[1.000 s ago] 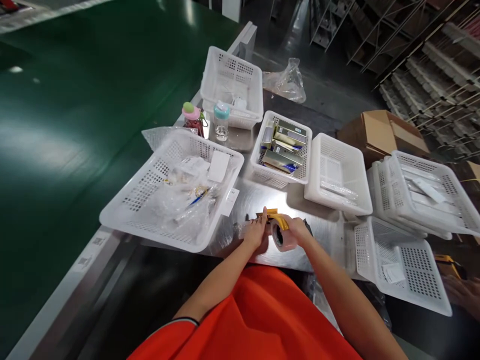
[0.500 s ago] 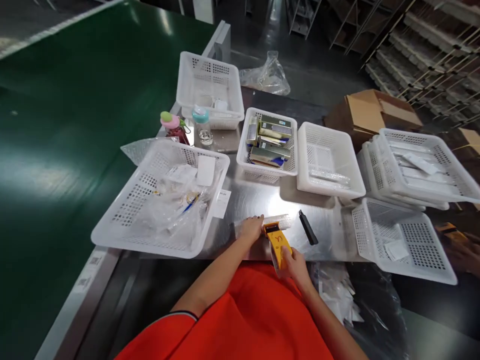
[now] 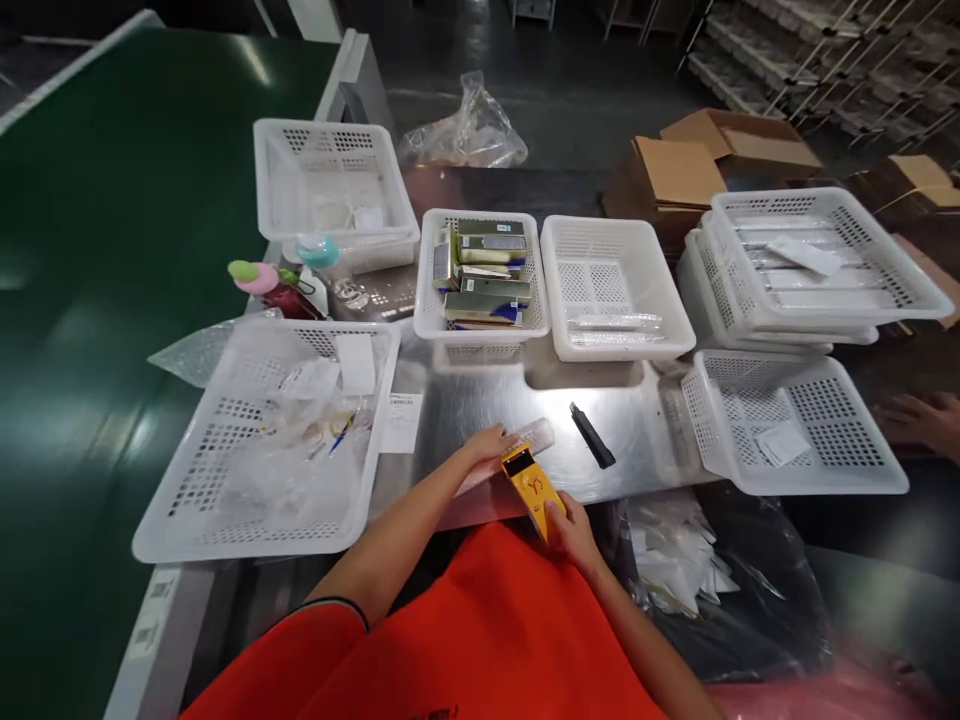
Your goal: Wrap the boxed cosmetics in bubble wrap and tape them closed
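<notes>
Head view, left to right: large white basket [image 3: 225,480] of bagged bits; left hand [image 3: 486,445] flat, fingers spread, pressing clear wrapped packet [image 3: 536,435] onto steel table [image 3: 480,400]; right hand [image 3: 574,525] clasped around yellow handheld device [image 3: 529,485], tip touching packet; black marker [image 3: 592,450] just beside.

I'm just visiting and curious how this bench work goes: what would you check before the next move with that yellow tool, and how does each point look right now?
1. Right hand has the yellow tool in its grip: ok.
2. Left hand pins the clear packet on the table: ok.
3. Tool's front end sits at the packet: ok.
4. Black tool lies apart from both hands: ok.
5. Packet fully sealed: cannot tell.
6. Another person's hand stays off the table: ok.
</notes>
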Available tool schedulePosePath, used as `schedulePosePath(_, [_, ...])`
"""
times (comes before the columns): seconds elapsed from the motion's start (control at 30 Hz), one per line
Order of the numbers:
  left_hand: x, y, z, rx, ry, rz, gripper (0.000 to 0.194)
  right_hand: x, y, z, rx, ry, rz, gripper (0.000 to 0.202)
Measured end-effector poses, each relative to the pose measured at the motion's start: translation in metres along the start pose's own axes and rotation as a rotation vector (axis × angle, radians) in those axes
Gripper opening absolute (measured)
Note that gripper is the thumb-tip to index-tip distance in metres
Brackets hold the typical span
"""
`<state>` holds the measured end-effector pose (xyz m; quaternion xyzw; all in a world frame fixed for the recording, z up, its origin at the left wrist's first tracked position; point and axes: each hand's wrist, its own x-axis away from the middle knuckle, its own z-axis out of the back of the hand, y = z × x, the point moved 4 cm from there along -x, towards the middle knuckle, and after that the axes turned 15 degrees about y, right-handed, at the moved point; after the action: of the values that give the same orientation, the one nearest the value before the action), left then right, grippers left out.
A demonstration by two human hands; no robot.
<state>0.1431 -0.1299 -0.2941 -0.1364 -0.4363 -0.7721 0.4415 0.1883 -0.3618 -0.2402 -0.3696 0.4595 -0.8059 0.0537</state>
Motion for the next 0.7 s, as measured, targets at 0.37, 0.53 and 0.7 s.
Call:
schedulePosePath(0.37, [0.057, 0.028, 0.038, 0.699, -0.077, 0.138, 0.059, -0.031, -0.114, 0.055, 0.156, -0.155, 0.138, 0.045])
schedulePosePath(0.53, [0.085, 0.047, 0.05, 1.195, -0.237, 0.359, 0.041, -0.039, -0.171, 0.073, 0.226, -0.282, 0.214, 0.05])
schedulePosePath(0.7, [0.1, 0.054, 0.06, 1.279, -0.138, 0.467, 0.024, -0.039, -0.181, 0.071, 0.242, -0.331, 0.284, 0.052])
